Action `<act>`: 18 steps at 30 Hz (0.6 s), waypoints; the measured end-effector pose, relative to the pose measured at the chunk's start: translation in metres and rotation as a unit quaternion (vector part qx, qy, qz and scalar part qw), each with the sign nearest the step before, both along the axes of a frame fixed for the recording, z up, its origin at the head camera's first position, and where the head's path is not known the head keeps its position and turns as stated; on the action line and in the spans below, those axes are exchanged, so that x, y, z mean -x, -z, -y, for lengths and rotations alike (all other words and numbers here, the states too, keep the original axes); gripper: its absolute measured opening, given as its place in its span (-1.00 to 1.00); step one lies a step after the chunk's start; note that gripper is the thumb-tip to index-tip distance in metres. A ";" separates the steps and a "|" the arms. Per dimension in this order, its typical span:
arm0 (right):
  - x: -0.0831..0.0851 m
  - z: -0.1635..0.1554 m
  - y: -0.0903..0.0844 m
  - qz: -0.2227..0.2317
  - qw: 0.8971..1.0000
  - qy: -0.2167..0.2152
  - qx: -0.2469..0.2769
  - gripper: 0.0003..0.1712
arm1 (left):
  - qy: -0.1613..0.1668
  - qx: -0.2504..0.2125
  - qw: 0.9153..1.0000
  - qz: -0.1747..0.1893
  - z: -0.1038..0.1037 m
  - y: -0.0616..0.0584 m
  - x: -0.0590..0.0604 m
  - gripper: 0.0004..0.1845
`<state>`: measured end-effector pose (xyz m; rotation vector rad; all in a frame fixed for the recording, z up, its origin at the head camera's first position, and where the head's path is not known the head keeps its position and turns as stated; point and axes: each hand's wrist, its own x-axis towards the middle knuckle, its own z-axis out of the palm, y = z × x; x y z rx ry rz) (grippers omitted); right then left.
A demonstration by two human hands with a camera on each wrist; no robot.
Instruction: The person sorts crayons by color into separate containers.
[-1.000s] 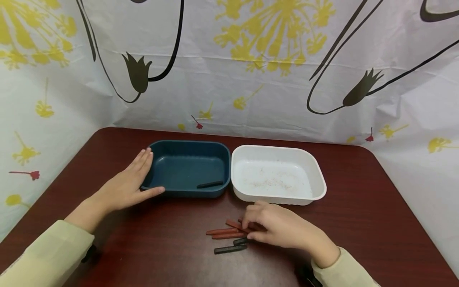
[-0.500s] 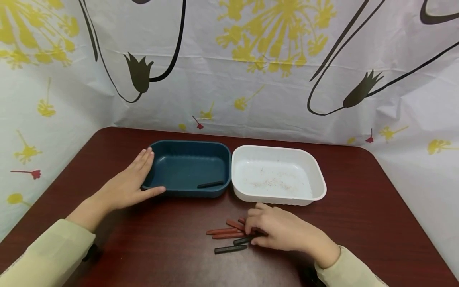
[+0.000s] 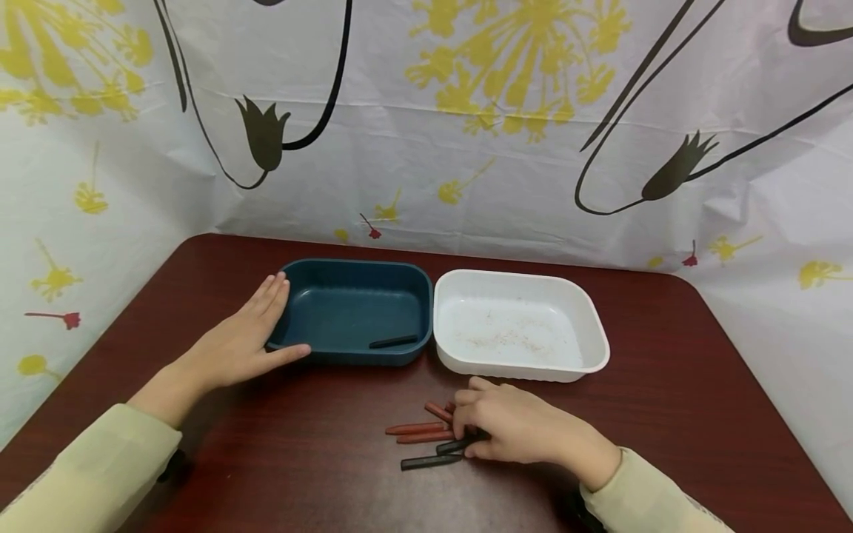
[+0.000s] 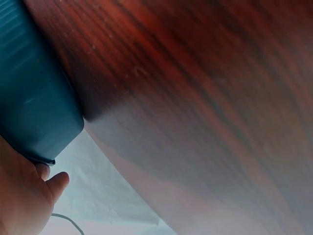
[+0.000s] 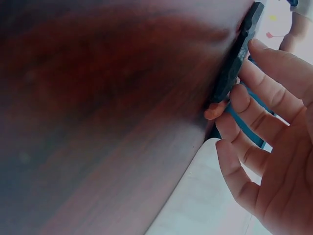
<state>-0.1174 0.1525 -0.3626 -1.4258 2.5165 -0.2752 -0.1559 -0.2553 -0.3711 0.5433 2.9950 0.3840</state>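
Black, slim crayon (image 3: 455,446) (faceted, stubby) pinched by right hand (image 3: 520,429); left hand (image 3: 236,344) flat against blue tray (image 3: 353,307).

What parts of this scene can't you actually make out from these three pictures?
- Head view: the right hand covers the crayons' near ends, so the red crayons cannot be counted.
- Right wrist view: the black crayon is blurred.
- Left wrist view: the left hand is cut off; only the blue tray wall shows.

Right hand (image 3: 526,429) hides the red crayons' (image 3: 426,431) ends.
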 end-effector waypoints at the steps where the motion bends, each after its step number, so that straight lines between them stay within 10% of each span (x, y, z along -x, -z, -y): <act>1: 0.000 0.000 0.000 -0.001 1.000 0.000 -0.003 -0.88 | 0.000 0.000 1.000 0.000 0.000 0.000 0.000 0.18; 18: 0.003 0.001 0.001 0.012 1.000 0.004 -0.013 -0.83 | 0.002 -0.003 1.000 -0.003 0.000 0.001 0.001 0.18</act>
